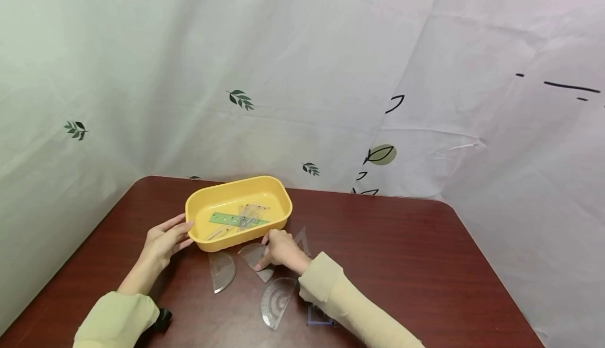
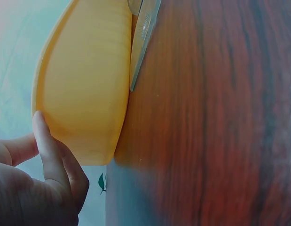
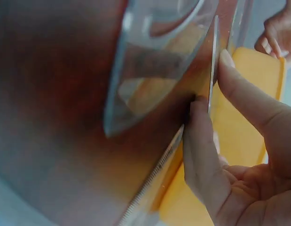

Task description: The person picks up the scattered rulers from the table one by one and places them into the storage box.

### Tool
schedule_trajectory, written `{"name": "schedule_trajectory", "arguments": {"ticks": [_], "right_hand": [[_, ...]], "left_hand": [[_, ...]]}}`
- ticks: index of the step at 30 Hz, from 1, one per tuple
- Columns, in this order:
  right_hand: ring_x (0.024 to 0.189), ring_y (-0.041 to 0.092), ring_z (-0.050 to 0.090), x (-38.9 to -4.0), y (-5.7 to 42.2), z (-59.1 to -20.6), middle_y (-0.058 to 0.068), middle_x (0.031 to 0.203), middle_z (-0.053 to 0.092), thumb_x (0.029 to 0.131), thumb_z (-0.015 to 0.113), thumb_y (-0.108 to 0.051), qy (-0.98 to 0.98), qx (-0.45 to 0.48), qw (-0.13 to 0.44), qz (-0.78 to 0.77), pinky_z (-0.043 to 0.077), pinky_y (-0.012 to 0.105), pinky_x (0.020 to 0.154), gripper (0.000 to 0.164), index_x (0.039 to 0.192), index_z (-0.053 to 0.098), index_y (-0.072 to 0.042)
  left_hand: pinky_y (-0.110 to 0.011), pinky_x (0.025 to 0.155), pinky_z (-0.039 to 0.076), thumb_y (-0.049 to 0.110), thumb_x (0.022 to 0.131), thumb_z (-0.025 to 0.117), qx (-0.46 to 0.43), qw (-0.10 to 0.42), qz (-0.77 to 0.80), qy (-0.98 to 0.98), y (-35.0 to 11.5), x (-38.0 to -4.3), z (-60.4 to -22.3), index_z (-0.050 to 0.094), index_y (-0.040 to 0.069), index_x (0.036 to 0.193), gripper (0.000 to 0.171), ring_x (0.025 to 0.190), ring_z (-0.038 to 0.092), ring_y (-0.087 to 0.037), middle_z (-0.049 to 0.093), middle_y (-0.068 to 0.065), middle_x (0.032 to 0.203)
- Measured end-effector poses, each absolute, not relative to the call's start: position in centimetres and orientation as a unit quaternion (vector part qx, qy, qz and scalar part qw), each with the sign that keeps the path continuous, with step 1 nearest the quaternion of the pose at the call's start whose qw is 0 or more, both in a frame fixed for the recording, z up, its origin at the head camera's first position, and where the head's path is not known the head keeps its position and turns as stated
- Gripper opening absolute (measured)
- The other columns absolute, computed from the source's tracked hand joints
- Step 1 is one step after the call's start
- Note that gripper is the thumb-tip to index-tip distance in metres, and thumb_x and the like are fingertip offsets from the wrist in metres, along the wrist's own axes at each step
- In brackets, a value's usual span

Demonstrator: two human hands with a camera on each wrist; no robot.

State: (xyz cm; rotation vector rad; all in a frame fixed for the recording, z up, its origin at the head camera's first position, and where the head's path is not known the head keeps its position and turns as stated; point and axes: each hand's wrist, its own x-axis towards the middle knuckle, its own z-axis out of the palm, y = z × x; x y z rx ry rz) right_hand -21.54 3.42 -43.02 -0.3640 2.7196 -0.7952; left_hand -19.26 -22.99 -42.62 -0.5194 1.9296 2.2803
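Note:
My left hand [image 1: 163, 240] holds the left end of a yellow plastic tray [image 1: 231, 241], with fingertips at its rim in the left wrist view. Between thumb and fingers, my right hand [image 1: 285, 248] pinches a clear protractor [image 1: 252, 253] just in front of the tray; the right wrist view shows it edge-on. A second clear protractor [image 1: 223, 272] lies left of it, close to the tray's front wall. Nearer the front edge is a third protractor [image 1: 278, 301]. Inside the tray lie a green ruler [image 1: 222, 219] and clear drawing pieces [image 1: 257, 210], overlapping.
A clear set square [image 1: 301, 240] lies beyond the right wrist. Partly hidden under the right forearm is a blue-edged clear piece [image 1: 320, 323]. The dark red table [image 1: 402, 264] reaches back to a white patterned cloth [image 1: 307, 75]. Something black [image 1: 164, 319] sits at the left wrist.

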Motion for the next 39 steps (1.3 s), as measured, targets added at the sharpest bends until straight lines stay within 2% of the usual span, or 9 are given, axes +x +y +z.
{"name": "schedule_trajectory", "arguments": {"ticks": [3, 6, 10, 12, 17, 25, 31, 35, 39], "right_hand": [[0.058, 0.012, 0.06, -21.7, 3.6, -43.0, 0.001, 0.066, 0.063, 0.068, 0.087, -0.006, 0.907, -0.113, 0.183, -0.361, 0.053, 0.023, 0.052, 0.035, 0.095, 0.065, -0.004], [0.058, 0.019, 0.066, -21.8, 3.9, -42.7, 0.008, 0.069, 0.067, 0.079, 0.074, 0.006, 0.867, -0.099, 0.22, -0.436, 0.057, 0.027, 0.05, 0.021, 0.097, 0.065, 0.0], [0.057, 0.021, 0.065, -22.0, 4.1, -42.1, 0.013, 0.072, 0.066, 0.087, 0.061, 0.01, 0.833, -0.09, 0.251, -0.486, 0.058, 0.029, 0.051, 0.015, 0.099, 0.063, 0.003], [0.056, 0.018, 0.063, -22.1, 4.1, -41.8, 0.012, 0.072, 0.065, 0.088, 0.061, 0.01, 0.826, -0.092, 0.258, -0.493, 0.057, 0.027, 0.05, 0.014, 0.099, 0.063, 0.002], [0.056, 0.016, 0.063, -22.4, 4.5, -40.7, 0.01, 0.074, 0.067, 0.083, 0.069, 0.007, 0.827, -0.108, 0.281, -0.475, 0.055, 0.025, 0.05, 0.017, 0.097, 0.065, -0.001], [0.057, 0.015, 0.064, -23.2, 5.2, -38.3, 0.01, 0.077, 0.071, 0.083, 0.069, 0.005, 0.832, -0.16, 0.3, -0.438, 0.056, 0.025, 0.052, 0.018, 0.099, 0.069, -0.003], [0.057, 0.013, 0.063, -23.7, 5.3, -36.5, 0.011, 0.078, 0.071, 0.084, 0.069, 0.004, 0.822, -0.188, 0.281, -0.459, 0.053, 0.021, 0.051, 0.018, 0.101, 0.069, -0.002], [0.058, 0.011, 0.062, -24.3, 5.0, -36.1, 0.013, 0.081, 0.07, 0.085, 0.068, 0.003, 0.814, -0.186, 0.266, -0.482, 0.052, 0.019, 0.053, 0.023, 0.108, 0.067, 0.002], [0.06, 0.012, 0.062, -25.0, 4.7, -36.2, 0.014, 0.084, 0.071, 0.088, 0.066, 0.0, 0.818, -0.17, 0.236, -0.496, 0.053, 0.023, 0.056, 0.025, 0.112, 0.066, 0.001]], "left_hand": [[-0.016, 0.064, 0.058, 0.012, 0.094, 0.061, -0.174, 0.056, 0.749, 0.637, -23.2, -19.2, -42.7, 0.017, 0.001, 0.153, 0.075, 0.07, 0.066, 0.002, 0.066, 0.019, 0.073], [-0.017, 0.065, 0.058, 0.013, 0.094, 0.062, -0.174, 0.057, 0.747, 0.639, -23.4, -19.1, -42.7, 0.017, 0.001, 0.153, 0.075, 0.071, 0.066, 0.002, 0.066, 0.02, 0.074], [-0.017, 0.066, 0.058, 0.014, 0.093, 0.061, -0.177, 0.058, 0.743, 0.643, -23.6, -19.1, -42.6, 0.017, 0.001, 0.153, 0.075, 0.071, 0.067, 0.001, 0.066, 0.02, 0.075], [-0.017, 0.066, 0.058, 0.015, 0.093, 0.062, -0.177, 0.059, 0.742, 0.643, -23.7, -19.1, -42.6, 0.017, 0.001, 0.153, 0.076, 0.071, 0.067, 0.001, 0.066, 0.02, 0.075], [-0.018, 0.064, 0.058, 0.014, 0.093, 0.063, -0.177, 0.063, 0.746, 0.639, -23.7, -19.1, -42.5, 0.016, 0.001, 0.153, 0.078, 0.07, 0.066, 0.001, 0.066, 0.019, 0.074], [-0.018, 0.064, 0.059, 0.012, 0.093, 0.062, -0.176, 0.065, 0.747, 0.638, -23.7, -19.2, -42.5, 0.015, 0.001, 0.153, 0.076, 0.07, 0.066, 0.001, 0.066, 0.019, 0.074], [-0.018, 0.065, 0.059, 0.013, 0.094, 0.062, -0.175, 0.065, 0.746, 0.639, -23.5, -19.2, -42.5, 0.015, 0.001, 0.153, 0.076, 0.071, 0.066, 0.001, 0.067, 0.019, 0.075], [-0.018, 0.065, 0.059, 0.015, 0.093, 0.063, -0.175, 0.065, 0.742, 0.643, -23.4, -19.3, -42.7, 0.016, 0.001, 0.153, 0.077, 0.071, 0.066, 0.001, 0.066, 0.02, 0.076], [-0.018, 0.065, 0.059, 0.015, 0.093, 0.062, -0.175, 0.066, 0.741, 0.645, -23.2, -19.3, -42.8, 0.017, 0.001, 0.153, 0.076, 0.071, 0.066, 0.001, 0.066, 0.02, 0.076]]}}
